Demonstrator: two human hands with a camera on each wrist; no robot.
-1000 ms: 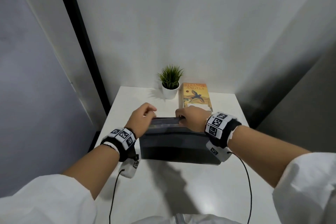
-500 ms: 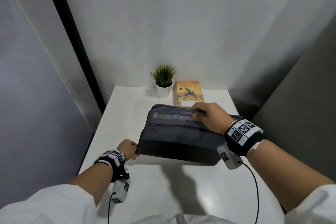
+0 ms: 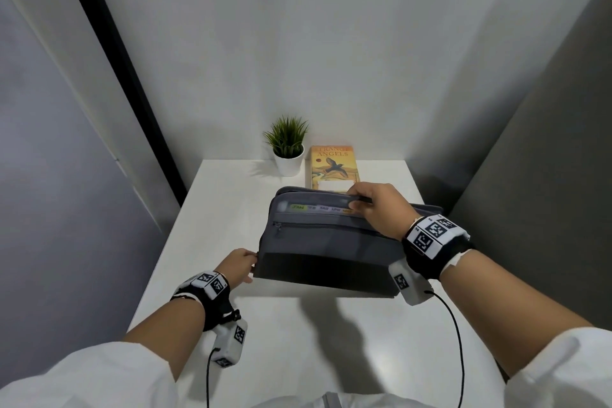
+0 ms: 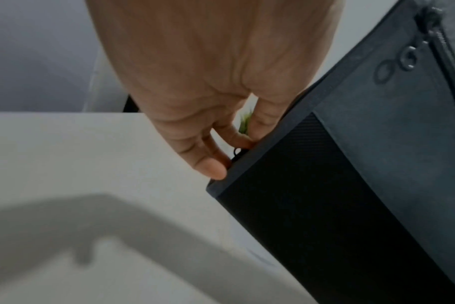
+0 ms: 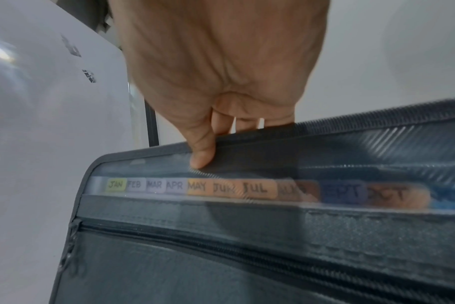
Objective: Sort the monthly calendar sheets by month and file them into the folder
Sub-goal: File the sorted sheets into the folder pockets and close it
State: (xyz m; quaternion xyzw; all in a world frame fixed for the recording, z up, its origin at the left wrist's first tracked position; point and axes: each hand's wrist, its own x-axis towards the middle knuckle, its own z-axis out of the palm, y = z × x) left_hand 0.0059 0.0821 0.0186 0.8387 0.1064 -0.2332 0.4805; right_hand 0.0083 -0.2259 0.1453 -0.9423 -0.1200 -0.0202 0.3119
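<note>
A grey zip-up expanding folder (image 3: 331,242) stands on the white table (image 3: 231,195), tipped so its front faces me. Coloured month tabs (image 5: 221,188) from JAN onward show through a clear strip under its top edge. My right hand (image 3: 361,199) grips that top edge (image 5: 247,139), thumb on the front and fingers behind. My left hand (image 3: 250,265) is at the folder's lower left side (image 4: 351,185), and its fingertips (image 4: 213,170) pinch a small black zipper pull (image 4: 238,153). No loose calendar sheet is visible.
A small potted plant (image 3: 287,146) and an orange book (image 3: 333,166) stand at the back of the table, just behind the folder. Grey walls close in on the left, the right and behind. Bare tabletop lies between the folder and me.
My left hand has left the folder's top and dropped to its lower left side. The folder has tipped to show its tabs, and my right hand stays on the top edge.
</note>
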